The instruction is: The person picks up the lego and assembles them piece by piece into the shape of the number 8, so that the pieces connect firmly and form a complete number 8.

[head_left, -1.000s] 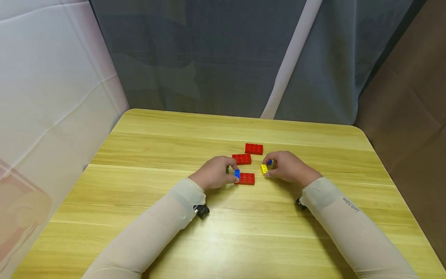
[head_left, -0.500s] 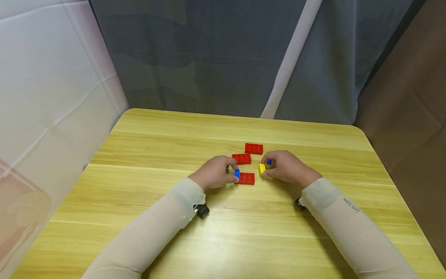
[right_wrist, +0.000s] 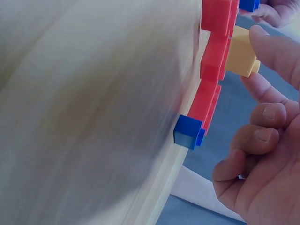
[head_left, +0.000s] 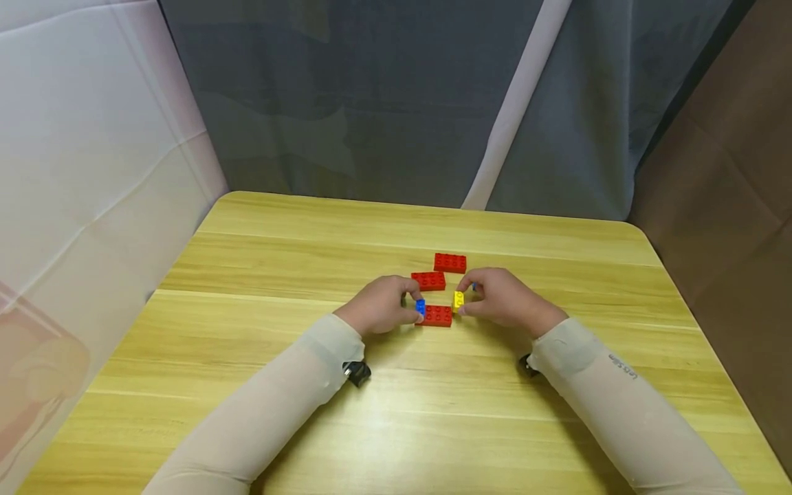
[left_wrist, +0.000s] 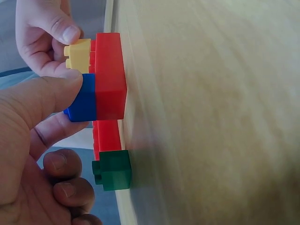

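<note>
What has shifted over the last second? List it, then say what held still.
The right hand carried its yellow brick leftward, from clear of the near red brick to that brick's right end. The left hand kept its grip on the blue brick at the left end. The two far red bricks stayed put.

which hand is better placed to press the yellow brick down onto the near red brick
Right, most likely. The right hand already pinches the yellow brick at the near red brick's right end, while the left hand holds the blue brick on its left end.

Green brick (left_wrist: 112, 169) hidden overhead by left hand (head_left: 379, 306)
</note>
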